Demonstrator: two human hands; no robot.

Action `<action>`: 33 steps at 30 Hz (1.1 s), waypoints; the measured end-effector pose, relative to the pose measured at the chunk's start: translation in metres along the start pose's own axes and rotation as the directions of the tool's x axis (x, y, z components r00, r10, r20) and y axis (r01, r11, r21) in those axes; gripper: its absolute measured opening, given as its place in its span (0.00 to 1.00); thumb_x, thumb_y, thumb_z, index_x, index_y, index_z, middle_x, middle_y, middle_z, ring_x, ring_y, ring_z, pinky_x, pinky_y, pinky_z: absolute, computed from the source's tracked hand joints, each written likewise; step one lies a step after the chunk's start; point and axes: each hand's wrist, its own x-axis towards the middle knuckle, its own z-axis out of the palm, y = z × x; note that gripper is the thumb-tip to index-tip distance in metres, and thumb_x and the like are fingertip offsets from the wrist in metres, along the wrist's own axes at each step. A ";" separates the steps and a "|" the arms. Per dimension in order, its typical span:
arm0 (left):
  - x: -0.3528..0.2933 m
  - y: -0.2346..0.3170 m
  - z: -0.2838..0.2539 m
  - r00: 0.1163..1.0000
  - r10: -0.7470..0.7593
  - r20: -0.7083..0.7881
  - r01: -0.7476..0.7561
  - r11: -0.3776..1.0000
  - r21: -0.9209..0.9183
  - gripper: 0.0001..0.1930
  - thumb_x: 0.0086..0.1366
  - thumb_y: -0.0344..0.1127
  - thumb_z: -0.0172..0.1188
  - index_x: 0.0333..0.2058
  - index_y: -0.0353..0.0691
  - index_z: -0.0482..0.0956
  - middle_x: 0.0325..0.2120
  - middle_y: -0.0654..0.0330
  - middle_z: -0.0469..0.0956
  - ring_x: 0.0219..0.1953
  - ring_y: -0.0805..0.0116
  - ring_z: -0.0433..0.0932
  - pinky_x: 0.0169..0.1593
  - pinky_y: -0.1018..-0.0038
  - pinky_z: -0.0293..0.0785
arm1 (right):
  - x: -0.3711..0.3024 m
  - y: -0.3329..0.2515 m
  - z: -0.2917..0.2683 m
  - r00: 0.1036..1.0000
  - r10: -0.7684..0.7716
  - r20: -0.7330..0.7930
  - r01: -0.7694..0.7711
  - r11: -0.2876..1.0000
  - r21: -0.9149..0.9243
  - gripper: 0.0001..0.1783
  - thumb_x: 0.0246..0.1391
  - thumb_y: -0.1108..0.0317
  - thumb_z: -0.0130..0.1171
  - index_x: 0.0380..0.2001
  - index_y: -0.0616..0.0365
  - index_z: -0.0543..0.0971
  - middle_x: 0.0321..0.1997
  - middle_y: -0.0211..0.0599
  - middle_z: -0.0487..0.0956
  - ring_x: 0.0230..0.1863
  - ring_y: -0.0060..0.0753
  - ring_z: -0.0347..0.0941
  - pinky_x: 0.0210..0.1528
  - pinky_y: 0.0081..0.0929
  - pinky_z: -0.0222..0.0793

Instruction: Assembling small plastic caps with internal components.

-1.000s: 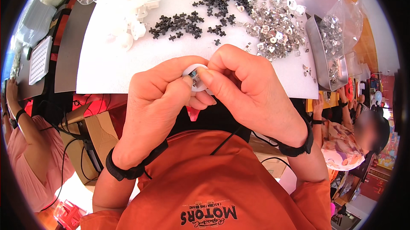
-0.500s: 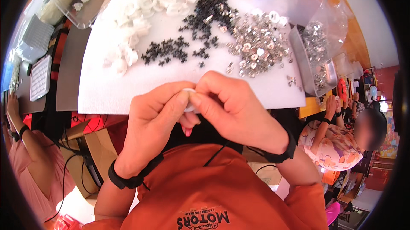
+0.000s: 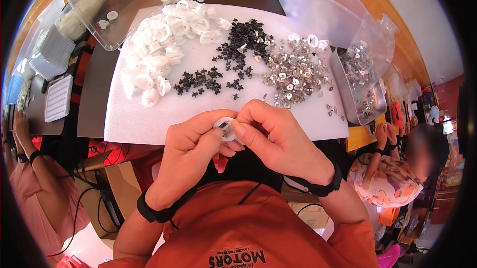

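Since the frame half a second ago, our left thumb (image 3: pixel 210 141) and right thumb (image 3: pixel 252 136) have drawn apart: their tips then nearly met over the white disc (image 3: pixel 229 133) and hid most of it, and now its face shows between them, with a dark recess (image 3: pixel 223 125) in it. The view has shifted too, so the worktop (image 3: pixel 93 106) and the white foam sheet (image 3: pixel 149 126) sit lower in the picture.

We have the disc in front of us, near the sheet's near edge. Our left hand (image 3: pixel 193 142) pinches it from the left and our right hand (image 3: pixel 276 140) from the right, each grip narrow and closed on it.

To do this well, we judge that the left grip should be the firm, quiet support, while the right thumb presses square to the face, so nothing small tips or springs out. Leaving the recess uncovered helps us check what sits there; we cannot tell whether it is one of the black crosses (image 3: pixel 199 81) or one of the metal clips (image 3: pixel 293 81). Light, even pressure seems wise, since the disc looks thin at its rim.
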 end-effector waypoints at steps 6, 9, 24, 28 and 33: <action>0.005 -0.002 0.001 1.000 0.008 0.030 -0.009 1.000 0.029 0.14 0.65 0.25 0.43 0.45 0.29 0.76 0.27 0.58 0.79 0.26 0.77 0.77 0.25 0.83 0.73 | -0.002 0.006 0.001 0.999 -0.018 -0.039 0.017 1.000 -0.021 0.09 0.60 0.71 0.49 0.27 0.63 0.68 0.18 0.36 0.72 0.19 0.23 0.65 0.22 0.23 0.62; 0.007 -0.001 0.001 0.998 -0.004 0.060 0.003 1.000 0.014 0.13 0.67 0.27 0.45 0.44 0.29 0.76 0.26 0.58 0.79 0.25 0.76 0.76 0.25 0.83 0.73 | -0.001 0.006 0.000 0.997 -0.001 -0.073 0.007 0.996 0.088 0.09 0.60 0.71 0.50 0.26 0.63 0.67 0.18 0.37 0.71 0.18 0.26 0.65 0.22 0.25 0.62; 0.020 0.002 0.001 0.996 0.086 0.031 -0.085 0.996 -0.027 0.27 0.67 0.38 0.54 0.59 0.31 0.60 0.40 0.49 0.77 0.34 0.68 0.80 0.35 0.77 0.77 | 0.052 -0.066 -0.165 0.861 -0.003 -0.508 -0.196 0.921 -0.337 0.09 0.55 0.62 0.54 0.31 0.57 0.75 0.25 0.24 0.73 0.20 0.11 0.63 0.18 0.13 0.58; 0.014 0.002 -0.001 0.998 0.037 0.059 -0.039 0.999 0.030 0.19 0.68 0.36 0.51 0.52 0.29 0.69 0.38 0.52 0.78 0.34 0.70 0.79 0.37 0.77 0.76 | 0.069 -0.067 -0.185 0.857 0.011 -0.516 -0.323 0.790 -0.520 0.11 0.56 0.62 0.53 0.36 0.58 0.75 0.27 0.25 0.73 0.20 0.11 0.63 0.20 0.13 0.60; 0.013 -0.005 -0.009 0.998 0.007 0.063 -0.013 0.995 0.101 0.16 0.69 0.36 0.50 0.49 0.30 0.73 0.37 0.54 0.79 0.33 0.72 0.79 0.37 0.78 0.76 | 0.105 -0.028 -0.097 0.996 -0.063 -0.063 0.008 0.769 -0.640 0.12 0.56 0.66 0.50 0.40 0.61 0.74 0.27 0.33 0.74 0.24 0.24 0.70 0.28 0.22 0.67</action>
